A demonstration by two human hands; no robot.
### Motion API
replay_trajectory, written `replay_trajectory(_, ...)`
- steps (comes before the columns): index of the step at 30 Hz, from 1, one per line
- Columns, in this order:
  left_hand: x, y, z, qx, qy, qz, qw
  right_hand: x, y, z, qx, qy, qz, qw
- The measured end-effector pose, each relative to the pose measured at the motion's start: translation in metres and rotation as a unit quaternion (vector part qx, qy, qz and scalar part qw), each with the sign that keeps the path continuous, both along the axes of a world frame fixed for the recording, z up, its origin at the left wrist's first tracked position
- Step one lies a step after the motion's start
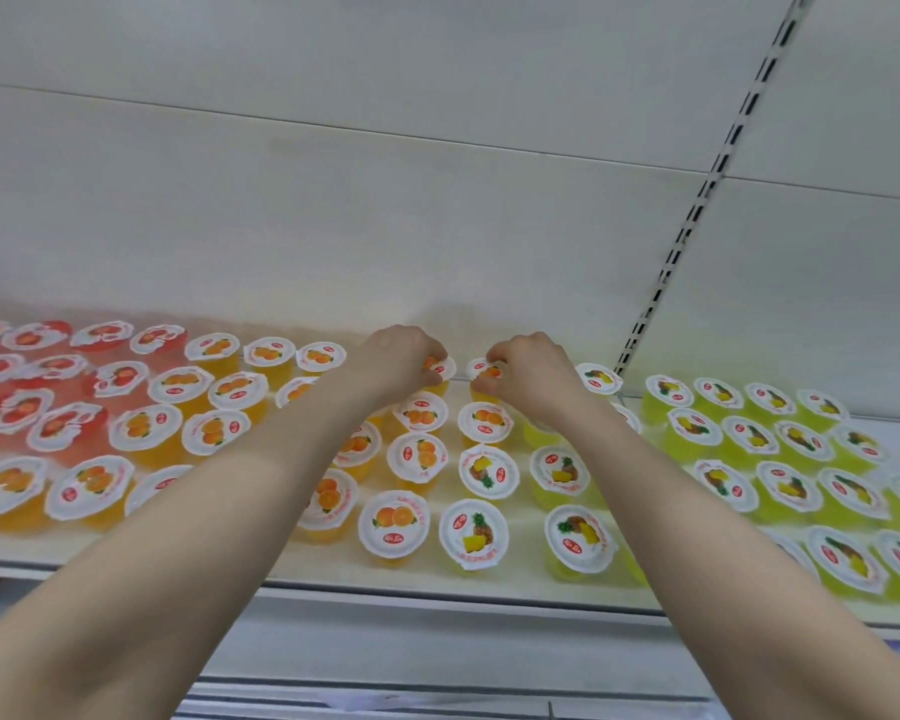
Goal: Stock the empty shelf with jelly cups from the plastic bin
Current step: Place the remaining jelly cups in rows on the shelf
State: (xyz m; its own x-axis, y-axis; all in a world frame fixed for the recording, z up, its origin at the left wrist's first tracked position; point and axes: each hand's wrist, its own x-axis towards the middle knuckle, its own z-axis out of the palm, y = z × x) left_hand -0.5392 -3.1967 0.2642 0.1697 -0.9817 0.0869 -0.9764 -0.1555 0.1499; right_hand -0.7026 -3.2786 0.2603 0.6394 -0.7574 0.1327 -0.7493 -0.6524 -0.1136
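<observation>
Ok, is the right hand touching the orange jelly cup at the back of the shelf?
Touching. In the head view the right hand curls its fingers over the lid edge of the orange jelly cup, with no gap visible between them.

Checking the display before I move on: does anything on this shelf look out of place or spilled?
Nothing spilled or tipped. One oddity: a pineapple cup stands in front of an orange cup, mixing flavours in one column.

I see both bare forearms stretched forward, converging. My left grip [401, 363] pinches a jelly cup [441, 367] with curled fingers; my right grip [533, 376] pinches its neighbour [481, 371].
</observation>
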Motion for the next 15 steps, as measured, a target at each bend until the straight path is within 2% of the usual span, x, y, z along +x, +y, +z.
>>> replay_trajectory(5, 0.004, 0.006, 0.000, -0.017, -0.011, -0.022, 1.000, -0.006, 0.005, 0.003, 0.004, -0.017, 0.004, 1.000)
replay_trajectory(10, 0.008, 0.034, 0.009, -0.060, -0.019, -0.056, 0.996, -0.026, 0.035, 0.012, -0.012, -0.074, 0.062, 0.995)
replay_trajectory(15, 0.001, 0.062, 0.007, -0.025, -0.030, -0.062, 0.997, -0.028, 0.071, 0.001, -0.036, -0.029, 0.054, 0.997)
